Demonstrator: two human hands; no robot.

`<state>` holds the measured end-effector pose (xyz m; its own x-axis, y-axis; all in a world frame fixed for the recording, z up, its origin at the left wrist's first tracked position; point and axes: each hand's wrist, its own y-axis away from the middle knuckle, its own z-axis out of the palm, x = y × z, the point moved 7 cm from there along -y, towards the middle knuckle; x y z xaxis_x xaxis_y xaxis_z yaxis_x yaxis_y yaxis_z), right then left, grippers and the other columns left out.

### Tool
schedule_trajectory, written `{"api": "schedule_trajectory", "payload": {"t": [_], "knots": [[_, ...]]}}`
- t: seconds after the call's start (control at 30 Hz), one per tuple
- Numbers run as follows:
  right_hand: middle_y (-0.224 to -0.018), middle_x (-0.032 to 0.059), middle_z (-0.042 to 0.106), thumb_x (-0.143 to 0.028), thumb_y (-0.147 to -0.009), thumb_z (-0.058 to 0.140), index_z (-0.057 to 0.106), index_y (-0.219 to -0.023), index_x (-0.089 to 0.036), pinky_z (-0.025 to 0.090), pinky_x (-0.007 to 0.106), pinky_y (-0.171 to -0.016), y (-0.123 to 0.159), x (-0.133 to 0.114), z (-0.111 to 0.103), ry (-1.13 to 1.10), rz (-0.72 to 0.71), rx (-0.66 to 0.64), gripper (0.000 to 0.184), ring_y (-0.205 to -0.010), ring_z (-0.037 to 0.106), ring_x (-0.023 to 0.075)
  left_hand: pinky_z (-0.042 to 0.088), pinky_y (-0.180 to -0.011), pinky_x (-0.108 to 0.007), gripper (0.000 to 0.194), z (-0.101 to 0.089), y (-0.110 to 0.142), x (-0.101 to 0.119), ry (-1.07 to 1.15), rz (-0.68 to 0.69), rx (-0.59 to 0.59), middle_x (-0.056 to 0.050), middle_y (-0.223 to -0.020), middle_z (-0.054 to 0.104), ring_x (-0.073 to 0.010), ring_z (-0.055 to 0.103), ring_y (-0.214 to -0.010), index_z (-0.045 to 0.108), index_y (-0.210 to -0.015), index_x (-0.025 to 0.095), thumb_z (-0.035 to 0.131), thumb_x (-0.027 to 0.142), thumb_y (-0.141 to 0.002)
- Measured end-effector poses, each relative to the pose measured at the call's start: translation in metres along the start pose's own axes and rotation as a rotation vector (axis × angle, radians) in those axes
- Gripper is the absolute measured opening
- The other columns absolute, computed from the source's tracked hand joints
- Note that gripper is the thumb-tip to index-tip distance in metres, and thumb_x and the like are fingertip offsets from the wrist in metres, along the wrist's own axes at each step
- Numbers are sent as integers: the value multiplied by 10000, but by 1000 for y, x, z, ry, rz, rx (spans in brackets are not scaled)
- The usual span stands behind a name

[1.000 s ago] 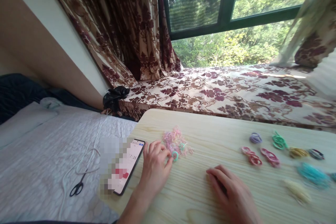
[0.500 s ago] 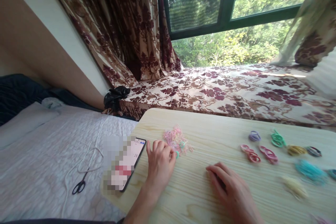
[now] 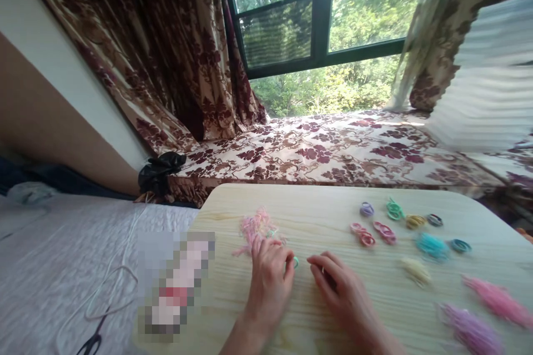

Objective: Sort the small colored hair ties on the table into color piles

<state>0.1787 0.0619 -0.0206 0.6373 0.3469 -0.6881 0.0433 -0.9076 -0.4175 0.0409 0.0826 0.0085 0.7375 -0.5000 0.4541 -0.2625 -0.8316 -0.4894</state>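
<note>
My left hand (image 3: 272,267) is closed at the near edge of a loose pile of pink hair ties (image 3: 255,228), its thumb and index finger pinching a small mint-green hair tie (image 3: 296,262). Part of that ring shows beyond the fingertips. A short gap away, my right hand (image 3: 340,283) rests on the wooden table (image 3: 325,205), fingers curled and thumb drawn in, with nothing visible in its grasp. Sorted groups lie to the right: purple (image 3: 367,209), green (image 3: 395,209), yellow (image 3: 415,222) and turquoise hair ties (image 3: 432,246).
More bands lie at the right, among them cream ones (image 3: 415,270), a pink bundle (image 3: 497,299) and a lilac bundle (image 3: 472,328). A partly pixelated phone (image 3: 181,285) lies at the table's left edge. Scissors (image 3: 90,344) and a white cord (image 3: 89,294) are on the bed.
My left hand has drawn away from the pile to the right, toward my right hand, bringing the mint-green hair tie along. The view has turned to the right.
</note>
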Motion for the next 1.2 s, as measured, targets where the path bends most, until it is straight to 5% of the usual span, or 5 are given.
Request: {"api": "schedule_trajectory", "payload": {"t": [0.17,0.47,0.77,0.97,1.2], "knots": [[-869,50,655,-320,-903,455,646,-994,-196,480,221,-542,1,0,-4,-80,43,14,246,-558,571,96,391,-1004,-523,178,1,0,12,49,47,16,-15,-803,657,-217,589,-976,588,-776,212,518,49,-793],[-774,26,603,-327,-893,479,657,-847,-193,456,212,-557,1,-5,-4,-159,41,4,227,-605,538,101,383,-1011,-525,178,4,3,23,87,98,5,-16,-805,666,-227,590,-995,601,-793,219,499,73,-811],[-780,21,609,-200,-856,485,635,-770,-196,440,215,-596,-1,-14,-12,56,24,-46,174,-653,556,105,400,-962,-471,148,-11,4,10,51,110,70,-27,-839,669,-233,566,-1004,617,-831,217,509,117,-828],[-798,36,648,-264,-898,435,666,-819,-221,468,239,-639,-2,-13,-62,267,-25,-11,248,-709,605,132,391,-969,-511,187,4,16,4,-5,102,-12,-48,-915,667,-257,552,-1028,644,-909,224,524,130,-799],[-903,40,685,-302,-894,435,698,-869,-230,422,254,-618,-33,54,-158,702,147,72,274,-721,622,149,415,-946,-503,195,13,21,-2,-2,112,-28,-51,-906,660,-253,561,-1002,653,-895,232,527,130,-788]]}}
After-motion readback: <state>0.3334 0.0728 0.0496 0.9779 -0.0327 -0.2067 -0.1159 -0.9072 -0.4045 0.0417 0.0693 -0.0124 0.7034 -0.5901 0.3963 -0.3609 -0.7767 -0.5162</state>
